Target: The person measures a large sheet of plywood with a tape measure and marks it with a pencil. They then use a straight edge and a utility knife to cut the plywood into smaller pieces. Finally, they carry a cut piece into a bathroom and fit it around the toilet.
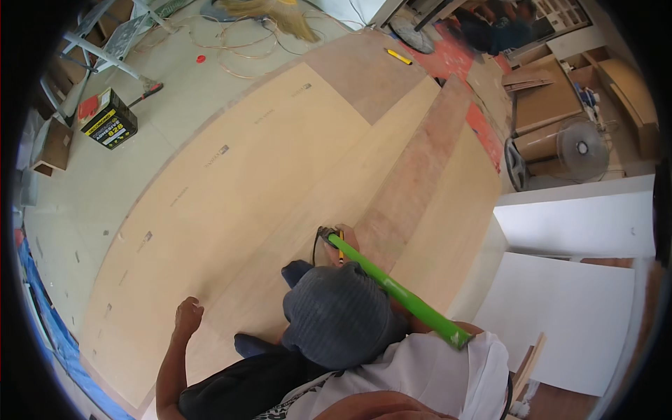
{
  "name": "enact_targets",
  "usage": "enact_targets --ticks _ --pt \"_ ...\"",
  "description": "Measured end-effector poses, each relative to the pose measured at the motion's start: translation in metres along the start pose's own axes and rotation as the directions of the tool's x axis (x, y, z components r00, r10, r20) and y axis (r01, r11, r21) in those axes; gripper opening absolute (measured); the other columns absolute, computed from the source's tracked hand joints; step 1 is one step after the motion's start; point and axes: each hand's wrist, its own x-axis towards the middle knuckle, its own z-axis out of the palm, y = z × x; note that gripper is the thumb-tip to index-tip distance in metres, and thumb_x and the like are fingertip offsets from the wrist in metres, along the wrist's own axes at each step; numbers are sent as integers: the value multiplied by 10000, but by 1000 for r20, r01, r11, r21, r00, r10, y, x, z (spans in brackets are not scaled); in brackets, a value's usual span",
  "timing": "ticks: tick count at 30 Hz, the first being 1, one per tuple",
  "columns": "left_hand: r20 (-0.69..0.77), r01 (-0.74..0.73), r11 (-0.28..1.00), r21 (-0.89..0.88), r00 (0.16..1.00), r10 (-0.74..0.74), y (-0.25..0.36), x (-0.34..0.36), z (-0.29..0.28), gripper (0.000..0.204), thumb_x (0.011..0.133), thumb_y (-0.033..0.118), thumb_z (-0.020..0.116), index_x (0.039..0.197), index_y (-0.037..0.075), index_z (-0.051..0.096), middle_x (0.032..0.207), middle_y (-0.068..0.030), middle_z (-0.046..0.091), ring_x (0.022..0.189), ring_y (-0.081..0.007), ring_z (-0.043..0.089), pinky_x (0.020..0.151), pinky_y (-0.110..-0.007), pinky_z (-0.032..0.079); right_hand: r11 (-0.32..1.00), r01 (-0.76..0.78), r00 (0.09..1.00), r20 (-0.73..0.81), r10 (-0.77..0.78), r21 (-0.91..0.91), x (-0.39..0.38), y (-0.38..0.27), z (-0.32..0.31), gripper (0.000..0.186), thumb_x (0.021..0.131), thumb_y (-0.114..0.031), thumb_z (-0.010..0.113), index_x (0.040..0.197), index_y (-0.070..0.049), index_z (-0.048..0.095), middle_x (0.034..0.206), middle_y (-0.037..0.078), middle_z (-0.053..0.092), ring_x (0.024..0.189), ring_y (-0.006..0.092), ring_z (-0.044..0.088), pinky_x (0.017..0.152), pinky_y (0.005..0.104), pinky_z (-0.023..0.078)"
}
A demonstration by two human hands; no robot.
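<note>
Large pale plywood sheets (280,140) lie spread below me, with a long reddish-brown plywood strip (413,168) laid lengthwise across them. My left hand (187,316) is at the left on the pale sheet, its fingers curled, with nothing seen in it. Near the strip's near end, my right hand (348,236) closes on a slim yellow-and-black tool (341,253), whose exact kind I cannot tell. A bright green bar (399,290) with a black end slants over that hand and hides part of it. A rounded grey ribbed cloth form (336,315) covers the area below.
A black-and-yellow can (109,120) and a stepladder (115,45) stand at the left. Coiled cable (234,45) lies beyond the sheets. A yellow tool (398,56) rests on the far brown panel (364,77). At the right are a fan (581,148) and a person (497,28) in dark clothing.
</note>
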Motion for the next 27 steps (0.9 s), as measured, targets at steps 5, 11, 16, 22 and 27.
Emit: enact_targets --ticks 5,11,16,22,27 --pt "-40 -1 999 44 999 3 -16 8 2 253 783 162 638 978 1 638 906 -219 673 886 -348 655 795 -441 509 993 113 983 145 -115 22 19 -3 -3 522 704 -101 732 1168 -25 505 1017 202 592 986 361 591 836 404 483" --pt "-59 47 979 -199 996 -60 29 19 -31 306 804 208 684 1023 0 639 845 -175 686 793 -274 668 710 -382 522 998 -57 906 420 46 13 31 -19 -6 527 696 -185 733 1133 -27 485 966 218 618 939 385 612 782 422 495" --pt "3 -108 865 -490 992 125 124 23 -30 395 811 225 729 1100 -9 598 809 -125 677 777 -198 650 687 -332 518 959 202 719 695 -9 -197 39 -5 30 544 683 -224 731 1120 -19 479 897 201 646 877 387 635 742 447 500" --pt "-42 -306 806 -507 942 332 201 18 -24 641 838 263 715 1334 9 399 1192 -176 560 970 -213 607 715 -326 522 907 386 601 792 -108 -169 36 -147 45 433 702 -176 723 1051 -26 516 886 150 642 872 336 635 713 445 493" --pt "247 206 586 -784 969 -10 207 32 -40 489 883 371 639 1206 26 510 989 -82 589 891 -185 599 696 -344 510 792 608 540 754 -374 -43 22 -151 63 351 693 -116 690 1002 -57 535 877 126 641 887 338 610 737 435 500"
